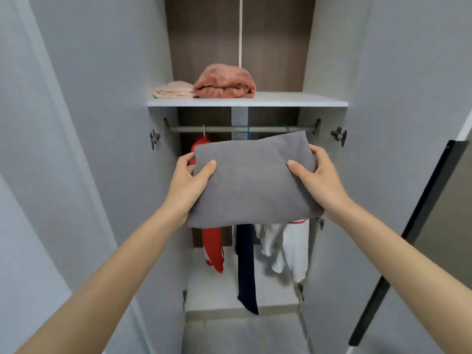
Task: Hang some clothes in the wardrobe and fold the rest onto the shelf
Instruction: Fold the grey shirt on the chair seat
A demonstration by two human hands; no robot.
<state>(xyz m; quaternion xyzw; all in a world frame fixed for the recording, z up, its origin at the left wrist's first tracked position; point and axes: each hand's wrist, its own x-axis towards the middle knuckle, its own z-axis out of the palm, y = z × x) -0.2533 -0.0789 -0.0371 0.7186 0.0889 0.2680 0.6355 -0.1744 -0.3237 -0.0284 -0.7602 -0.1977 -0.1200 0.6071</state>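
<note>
Both hands grip a folded grey garment (252, 177) by its sides, left hand (187, 185) and right hand (319, 181) with thumbs on top, below the wardrobe shelf (293, 99) that carries a folded pink blanket (224, 81).

Two pale grey doors (84, 123) stand open on each side. The back wall (204, 34) inside is dark brown. A black strip (408, 238) leans at the right.

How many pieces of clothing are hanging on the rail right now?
3 that I can see: a red garment on the left, a dark navy one in the middle, a white one on the right. The folded grey garment may hide more.
</note>
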